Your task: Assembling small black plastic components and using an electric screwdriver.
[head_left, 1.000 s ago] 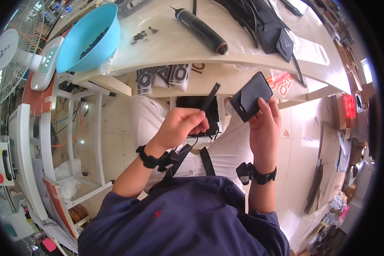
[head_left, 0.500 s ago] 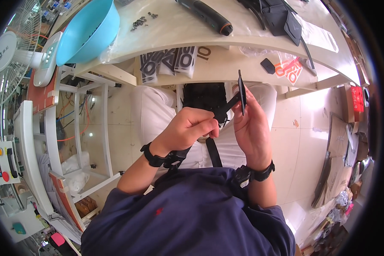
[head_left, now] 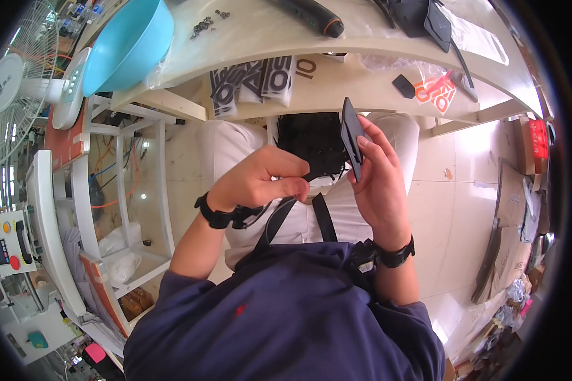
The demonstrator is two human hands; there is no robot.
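Observation:
My right hand (head_left: 382, 184) grips a flat black panel (head_left: 351, 141) by its edge, fingers and thumb on either side, holding it upright and slightly tilted above my right thigh. My left hand (head_left: 260, 181) is closed in a pinch to the left of it. A dark strip seems to come out between its thumb and forefinger; its far part blends into the black behind. Between my knees, beneath the hands, is a dark container or bag (head_left: 308, 136) that looks full of black pieces. The hands do not touch each other.
On the white table (head_left: 248, 60) ahead are a light-blue bowl (head_left: 130, 47), small dark screws (head_left: 202, 26), a black cylindrical power screwdriver (head_left: 311, 14) and black angular parts (head_left: 419, 28). Printed plastic packets (head_left: 251, 82) lie on the shelf below. A fan (head_left: 13, 82) stands left, flattened cardboard (head_left: 502, 235) right.
My left hand has moved left, away from the panel, and the strip no longer reaches across to it. My right hand has turned the panel so more of its broad face shows.

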